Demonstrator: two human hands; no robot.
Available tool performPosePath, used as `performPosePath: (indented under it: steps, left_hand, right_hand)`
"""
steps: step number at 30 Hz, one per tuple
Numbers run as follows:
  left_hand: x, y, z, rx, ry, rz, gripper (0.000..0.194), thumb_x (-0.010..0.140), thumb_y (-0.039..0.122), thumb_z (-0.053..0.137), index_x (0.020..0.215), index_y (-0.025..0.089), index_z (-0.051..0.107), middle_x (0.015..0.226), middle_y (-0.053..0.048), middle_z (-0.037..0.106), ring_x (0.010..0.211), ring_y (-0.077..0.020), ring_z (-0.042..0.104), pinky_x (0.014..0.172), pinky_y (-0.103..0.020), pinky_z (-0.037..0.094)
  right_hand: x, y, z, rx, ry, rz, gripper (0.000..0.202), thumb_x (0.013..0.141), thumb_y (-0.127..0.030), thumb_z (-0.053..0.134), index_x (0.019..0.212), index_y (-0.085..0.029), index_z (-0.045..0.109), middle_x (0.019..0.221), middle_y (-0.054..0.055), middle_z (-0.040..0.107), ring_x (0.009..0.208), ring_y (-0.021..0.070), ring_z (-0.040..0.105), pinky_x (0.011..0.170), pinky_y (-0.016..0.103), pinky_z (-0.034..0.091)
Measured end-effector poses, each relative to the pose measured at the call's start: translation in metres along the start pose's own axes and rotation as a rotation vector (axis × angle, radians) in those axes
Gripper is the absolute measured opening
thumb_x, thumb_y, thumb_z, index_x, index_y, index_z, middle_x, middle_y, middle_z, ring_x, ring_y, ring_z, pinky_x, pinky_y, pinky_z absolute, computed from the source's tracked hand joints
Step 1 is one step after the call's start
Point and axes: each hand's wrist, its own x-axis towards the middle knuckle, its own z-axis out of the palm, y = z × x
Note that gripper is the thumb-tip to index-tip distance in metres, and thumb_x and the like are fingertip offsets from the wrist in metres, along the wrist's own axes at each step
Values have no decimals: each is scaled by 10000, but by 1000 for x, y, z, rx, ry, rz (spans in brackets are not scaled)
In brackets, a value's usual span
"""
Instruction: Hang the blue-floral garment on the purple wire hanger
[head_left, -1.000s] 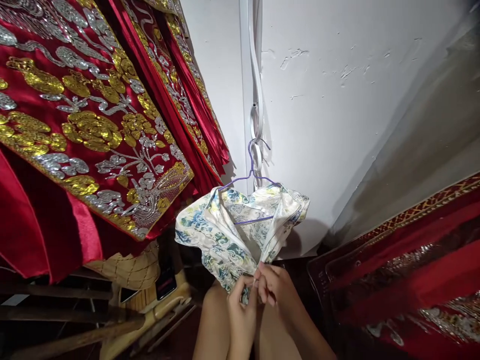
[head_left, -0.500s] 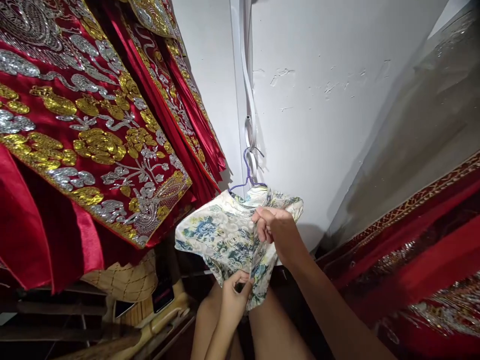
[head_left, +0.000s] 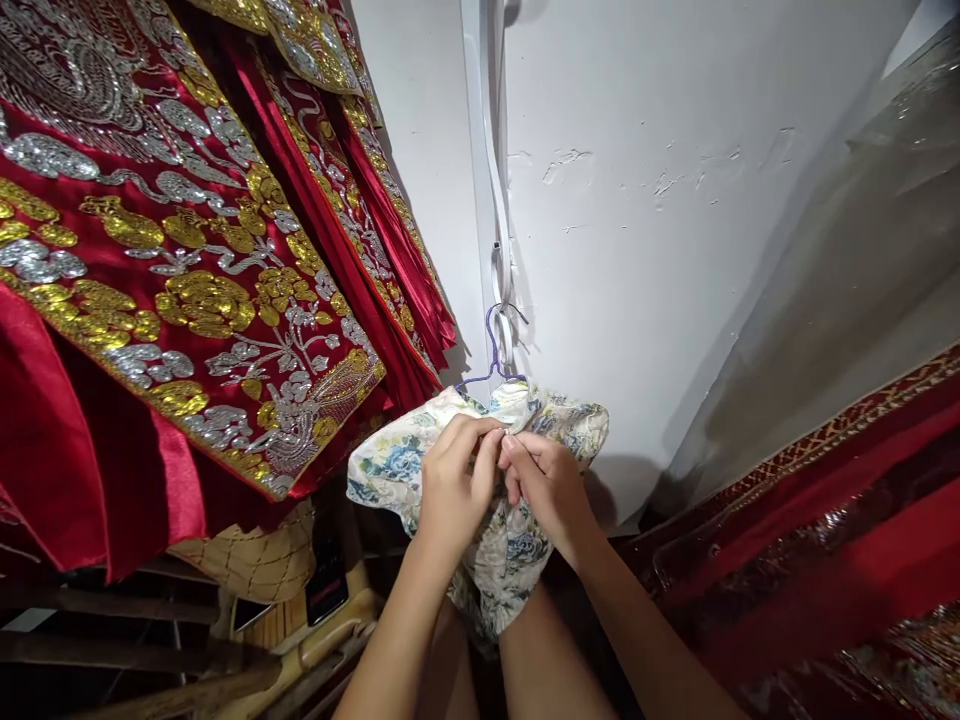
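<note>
A white floral shirt point(head_left: 405, 462) with blue, green and yellow flowers hangs from a purple hanger point(head_left: 495, 350). My left hand point(head_left: 459, 485) pinches the shirt's front edge just under the collar. Right beside it, my right hand point(head_left: 544, 480) pinches the same front edge, thumb and finger closed, the two sets of fingertips almost touching. Whatever small part of the cloth lies between the fingertips is mostly hidden. Below the hands the shirt's lower front hangs over my knees.
The hanger hooks onto a pale strap point(head_left: 497, 190) along the white wall point(head_left: 637, 250). Red garments with gold and silver sequins point(head_left: 202, 300) hang at left. Plastic-covered red cloth point(head_left: 825, 540) is at right. Lower left, a bamboo chair point(head_left: 315, 650) bears two phones point(head_left: 327, 590).
My left hand has risen from the shirt's lower front to the collar and now meets my right hand there. My right hand has shifted slightly downward.
</note>
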Motion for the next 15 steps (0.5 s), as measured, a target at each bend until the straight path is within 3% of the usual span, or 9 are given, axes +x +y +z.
performPosePath:
  steps: [3,5,7,9,10,11,13,15]
  left_hand:
    - [-3,-11,-9,75,222,8,134,960,177,550,919,165,678,858,-33,673,827,-145,625,778,-262,488]
    - [-6,-28,-28,81,449,-99,124,950,214,577,927,159,685,896,-35,684,860,-149,631,817,-271,491]
    - [-12,-53,-47,-24,686,-329,126,926,255,616,930,153,689,895,-23,681,851,-141,627,818,-257,495]
    - [-25,-80,-58,-348,888,-676,99,899,232,634,854,150,667,795,8,649,754,-111,607,768,-218,500]
    - [-35,-91,-58,-599,908,-895,122,891,219,626,785,159,627,735,19,625,706,-107,602,749,-220,511]
    - [-47,-100,-54,-703,869,-1014,163,893,175,587,732,156,592,698,4,616,676,-119,611,741,-248,531]
    - [-77,-109,-33,-817,802,-1140,237,902,91,483,686,158,555,688,-46,637,696,-166,659,766,-337,572]
    - [-112,-109,-3,-944,831,-1248,306,948,85,390,711,175,562,679,-47,646,721,-154,682,777,-307,586]
  right_hand:
    - [-1,48,8,-55,27,52,336,876,-414,528,604,-217,527,436,-52,429,427,116,398,467,259,280]
    - [-10,72,12,-63,18,95,356,855,-389,535,545,-219,490,439,-54,387,431,112,372,463,261,252]
    - [-25,82,16,-34,-18,133,372,855,-384,529,528,-219,470,431,-61,356,416,103,347,453,258,233]
    - [-40,80,18,29,-75,186,372,861,-400,526,542,-218,470,419,-68,350,393,95,333,444,253,224]
    - [-48,77,19,71,-98,216,372,862,-413,527,550,-218,472,409,-71,350,380,92,328,441,252,223]
    - [-54,75,20,117,-110,243,375,859,-429,534,554,-218,475,400,-74,348,369,90,322,438,252,222]
    - [-66,74,21,215,-68,280,391,838,-472,567,556,-215,484,408,-70,365,356,84,307,434,256,221]
    - [-78,84,18,322,49,317,412,823,-501,603,553,-212,488,439,-63,375,372,77,287,437,260,220]
